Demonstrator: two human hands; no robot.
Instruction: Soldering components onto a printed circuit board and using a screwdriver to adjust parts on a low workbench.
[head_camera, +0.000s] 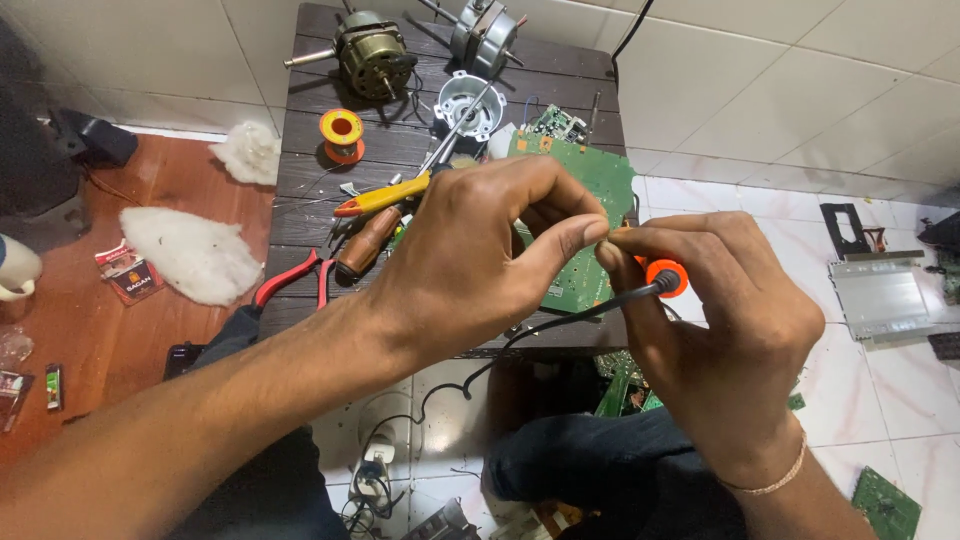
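A dark slatted desk (300, 150) lies beyond the hands, and a green circuit board (590, 190) rests on it just behind them, partly hidden. Further off are two electric motors (372, 55), a spool of solder (342, 132), a yellow-handled screwdriver (385, 195) and red pliers (290, 280) off to the left hand's side. The right hand (725, 340) is curled closed round a soldering iron (662, 278) with an orange collar and black cord. The left hand (470, 265) pinches thumb and forefinger together at the iron's tip; what they grip is too small to tell. It looks like tip preparation; the next touch calls for steady fingers near the iron's tip.
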